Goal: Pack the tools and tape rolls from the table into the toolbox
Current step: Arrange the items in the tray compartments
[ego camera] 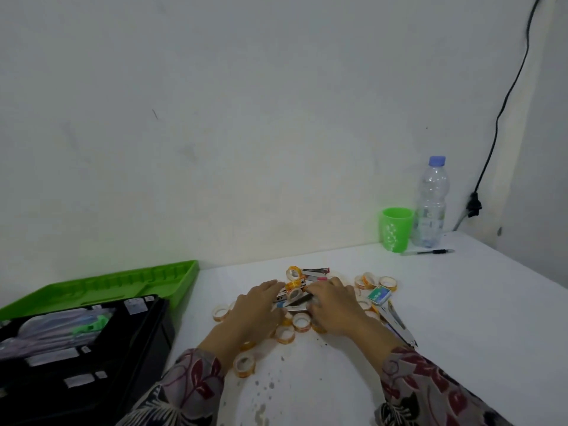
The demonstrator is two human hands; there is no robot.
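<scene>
Seemingly, light tape rolls (301, 321) and slick metal tools (315, 269) are being covered by the flattened left hand (255, 305) and right hand (335, 305), nothing being gripped; rims suit pinching.

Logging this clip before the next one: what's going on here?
A person works a pile of tape rolls and metal tools on the white table. The left hand rests on the pile, fingers extended. The right hand curves over the tools, and its grip is unclear. The open toolbox sits at the left with some items already inside. Many rolls lie unpacked on the table.
</scene>
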